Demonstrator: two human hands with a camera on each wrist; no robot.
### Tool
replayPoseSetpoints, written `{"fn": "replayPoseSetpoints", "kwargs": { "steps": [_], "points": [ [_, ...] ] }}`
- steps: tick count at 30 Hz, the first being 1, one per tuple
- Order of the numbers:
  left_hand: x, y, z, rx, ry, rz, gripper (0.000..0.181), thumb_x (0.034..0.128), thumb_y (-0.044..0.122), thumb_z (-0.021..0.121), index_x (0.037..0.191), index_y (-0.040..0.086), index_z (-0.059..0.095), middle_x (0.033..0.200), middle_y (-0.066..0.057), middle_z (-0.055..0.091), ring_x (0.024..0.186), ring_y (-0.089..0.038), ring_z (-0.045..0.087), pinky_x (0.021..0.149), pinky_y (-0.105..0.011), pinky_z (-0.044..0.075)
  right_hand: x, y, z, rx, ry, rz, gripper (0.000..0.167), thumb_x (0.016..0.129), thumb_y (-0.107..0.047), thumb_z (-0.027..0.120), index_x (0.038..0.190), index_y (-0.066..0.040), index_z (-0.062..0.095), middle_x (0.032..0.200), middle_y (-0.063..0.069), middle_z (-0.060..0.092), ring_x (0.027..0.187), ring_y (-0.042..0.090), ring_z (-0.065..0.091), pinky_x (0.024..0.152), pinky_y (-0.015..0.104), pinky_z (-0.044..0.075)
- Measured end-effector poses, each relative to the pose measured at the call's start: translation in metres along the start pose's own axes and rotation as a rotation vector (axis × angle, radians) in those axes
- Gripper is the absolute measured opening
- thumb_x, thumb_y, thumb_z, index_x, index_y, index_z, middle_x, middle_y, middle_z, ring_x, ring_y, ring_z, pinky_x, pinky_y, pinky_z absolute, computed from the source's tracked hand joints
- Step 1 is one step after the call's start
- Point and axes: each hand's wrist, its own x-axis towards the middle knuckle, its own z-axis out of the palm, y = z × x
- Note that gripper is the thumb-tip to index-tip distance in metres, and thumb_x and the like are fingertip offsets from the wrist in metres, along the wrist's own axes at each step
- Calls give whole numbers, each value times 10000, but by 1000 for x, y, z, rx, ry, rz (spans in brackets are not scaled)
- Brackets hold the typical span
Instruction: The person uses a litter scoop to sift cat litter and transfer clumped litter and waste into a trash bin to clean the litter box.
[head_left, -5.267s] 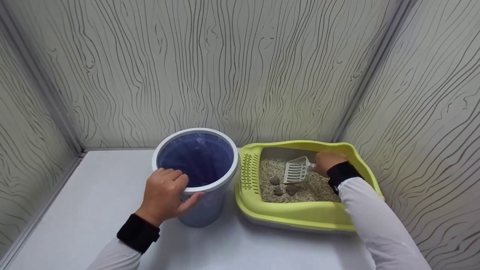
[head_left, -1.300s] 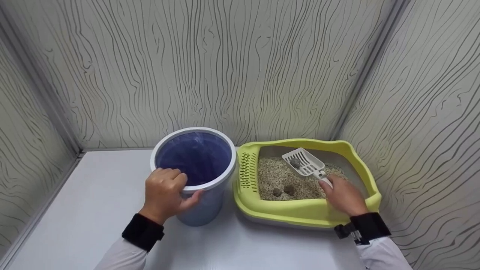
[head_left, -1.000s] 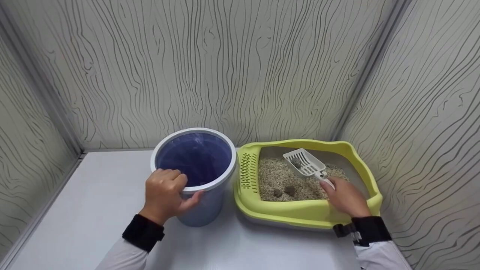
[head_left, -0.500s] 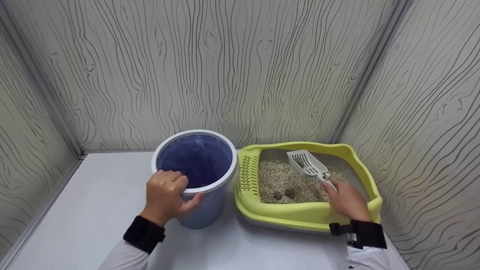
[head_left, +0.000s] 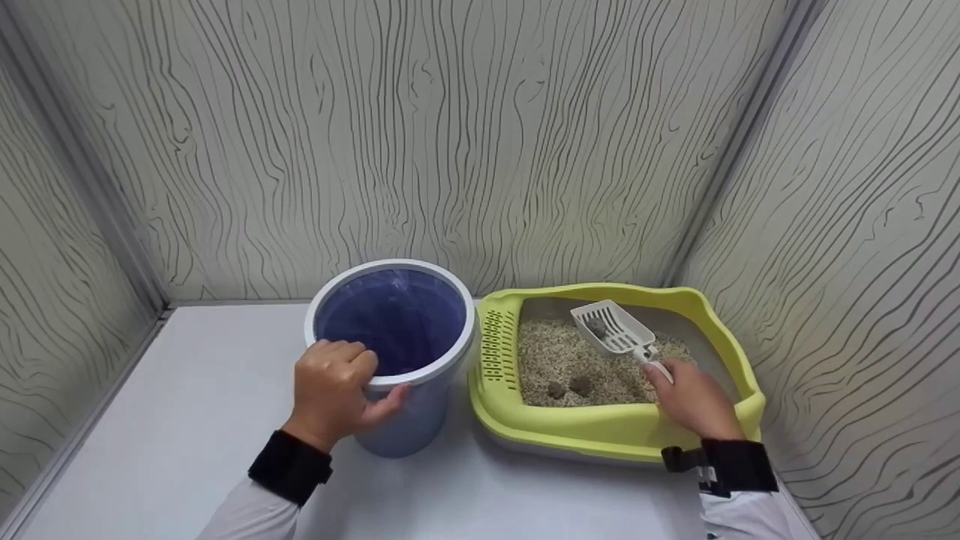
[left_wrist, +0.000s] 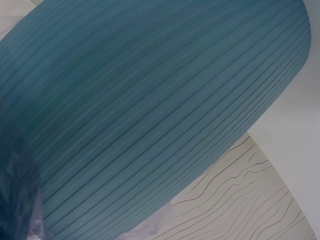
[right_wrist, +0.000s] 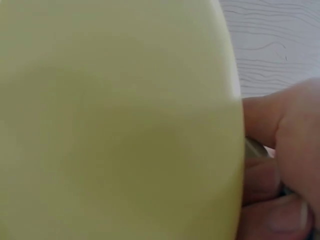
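Carrying clump [head_left: 596, 327] now: scoop [head_left: 634, 342] (bare earlier); two clumps [head_left: 580, 385] in litter [head_left: 551, 349].

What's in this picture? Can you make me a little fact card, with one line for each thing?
Left hand: grips the rim of the bin
Right hand: holds the scoop by its handle
Scoop: white, with slots, over the litter
In the scoop: one grey lump
Bin: blue with a pale rim, left of the box
Box: yellow-green top, grey bottom
In the box: litter and two lumps
Table: white
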Motion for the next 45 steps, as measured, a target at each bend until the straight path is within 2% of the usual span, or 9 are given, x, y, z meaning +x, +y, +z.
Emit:
{"fn": "replayPoseSetpoints", "kwargs": {
  "steps": [6,10,20,25,29,35,40,42,45],
  "points": [
    [0,0,1,2,-17,1,578,850,658,534,582,164,397,530,25,416,464,-181,417,476,-368,346,-2,-10,-12,26,-5,-24,370,1063,-421,535,915,-103,651,715,-8,512,587,141,456,536,305,383],
    [-1,0,3,-2,-18,-2,570,845,649,543,584,164,396,533,27,409,467,-179,417,482,-369,347,-2,-26,-23,39,10,-88,359,1066,-406,542,933,-102,678,703,-20,497,567,118,430,518,294,361],
    [-2,1,4,-5,-24,-4,585,861,666,530,583,168,400,531,28,423,466,-181,422,481,-367,342,0,-84,-44,16,-3,-218,337,1051,-420,570,849,-157,633,663,-61,441,530,93,391,492,273,352],
    [-2,2,4,2,-15,4,564,834,643,557,589,162,395,536,25,418,466,-186,433,481,-368,347,2,-114,-50,99,-66,-271,341,1053,-391,571,819,-145,599,663,-67,427,518,67,368,462,254,344],
    [-2,1,3,10,-10,8,562,832,640,557,589,160,397,536,22,434,464,-187,441,478,-371,351,5,-140,-51,181,-93,-336,279,1049,-323,588,887,-105,652,677,-50,447,519,51,375,459,248,353],
    [0,0,1,10,-9,9,556,834,634,560,591,159,406,544,19,463,471,-195,456,485,-381,366,12,-180,-42,200,-111,-405,219,1042,-272,592,959,-101,701,681,-49,486,516,71,388,463,229,353],
    [0,0,0,8,-10,3,554,829,635,570,590,162,408,546,22,471,473,-194,464,488,-381,373,19,-208,-26,120,-46,-452,198,1025,-256,609,1011,-94,722,733,-18,581,550,102,471,501,257,421],
    [0,0,0,7,-10,2,555,830,636,569,588,162,410,545,23,473,472,-194,466,487,-380,372,22,-217,-18,64,14,-483,183,1017,-251,625,1016,-96,721,757,0,620,576,117,515,534,289,460],
    [0,-1,0,7,-9,2,557,832,638,563,587,161,413,545,21,482,472,-194,469,485,-380,371,24,-225,-5,-34,146,-566,130,995,-229,665,1004,-108,712,802,25,685,640,145,594,610,338,527]
  ]
}}
